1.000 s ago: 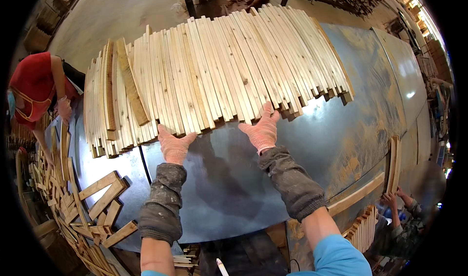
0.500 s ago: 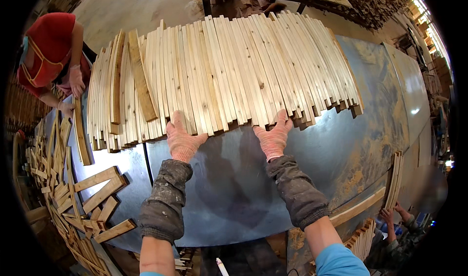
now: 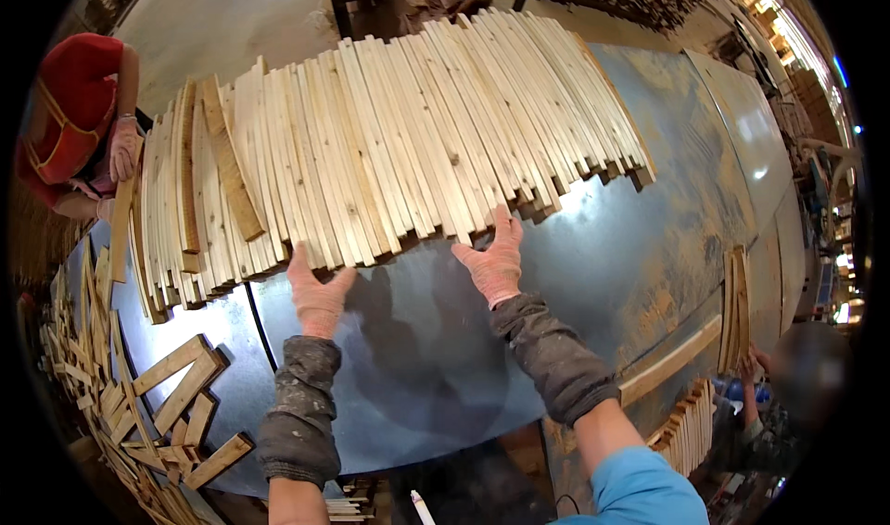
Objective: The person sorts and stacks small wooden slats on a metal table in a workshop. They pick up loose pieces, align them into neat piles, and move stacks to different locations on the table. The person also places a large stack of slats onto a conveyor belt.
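A wide row of pale wooden strips (image 3: 399, 136) lies side by side across the metal table, their near ends uneven. My left hand (image 3: 318, 293), in a pinkish work glove, touches the near ends at the row's left-middle part, thumb and fingers spread. My right hand (image 3: 494, 261), gloved alike, rests against the ends farther right, its fingers also apart. Neither hand is wrapped round a strip. Two browner strips, a narrow one (image 3: 189, 182) and a slanted one (image 3: 232, 168), lie on top of the row at the left.
At the left, a person in red (image 3: 79, 89) holds a strip (image 3: 123, 215) beside the row. Short offcuts (image 3: 199, 377) pile up at the table's left. Sawdust coats the metal table (image 3: 686, 182) at the right. Another person's hands (image 3: 749, 363) hold strips (image 3: 735, 307) at the lower right.
The whole view has shifted, so the row and table sit farther left. My hands stay against the strip ends. The strip held by the person in red now stands closer to the row.
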Motion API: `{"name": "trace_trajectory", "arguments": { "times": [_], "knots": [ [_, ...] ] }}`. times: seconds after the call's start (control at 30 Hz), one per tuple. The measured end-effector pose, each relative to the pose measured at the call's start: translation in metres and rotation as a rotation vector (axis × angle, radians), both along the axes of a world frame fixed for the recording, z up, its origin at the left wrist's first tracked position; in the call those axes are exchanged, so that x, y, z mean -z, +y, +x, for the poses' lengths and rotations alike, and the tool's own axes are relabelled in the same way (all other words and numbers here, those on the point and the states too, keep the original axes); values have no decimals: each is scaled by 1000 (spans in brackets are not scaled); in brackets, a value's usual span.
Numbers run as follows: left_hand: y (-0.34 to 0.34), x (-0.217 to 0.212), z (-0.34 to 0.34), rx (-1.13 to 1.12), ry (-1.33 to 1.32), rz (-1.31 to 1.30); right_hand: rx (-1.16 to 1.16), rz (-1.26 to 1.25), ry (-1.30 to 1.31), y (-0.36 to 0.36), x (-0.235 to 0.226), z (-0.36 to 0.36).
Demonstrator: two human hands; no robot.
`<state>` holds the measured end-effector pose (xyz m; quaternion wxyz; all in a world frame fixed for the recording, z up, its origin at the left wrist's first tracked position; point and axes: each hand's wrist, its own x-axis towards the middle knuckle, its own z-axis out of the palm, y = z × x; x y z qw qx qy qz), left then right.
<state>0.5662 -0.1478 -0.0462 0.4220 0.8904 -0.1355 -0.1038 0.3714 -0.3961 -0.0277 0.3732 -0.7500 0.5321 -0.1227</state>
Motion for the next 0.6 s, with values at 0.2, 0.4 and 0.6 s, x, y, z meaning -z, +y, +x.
{"name": "trace_trajectory", "arguments": {
  "times": [0.2, 0.4, 0.6],
  "knots": [
    [0, 10, 31, -144, 207, -52, -20, -165, -46, -51, 4, -16],
    [-12, 16, 36, -146, 98, 144, 56, -52, -99, -43, 22, 6],
    [-16, 9, 22, -169, 40, 123, 85, -145, -139, -31, 21, 5]
  ]
}}
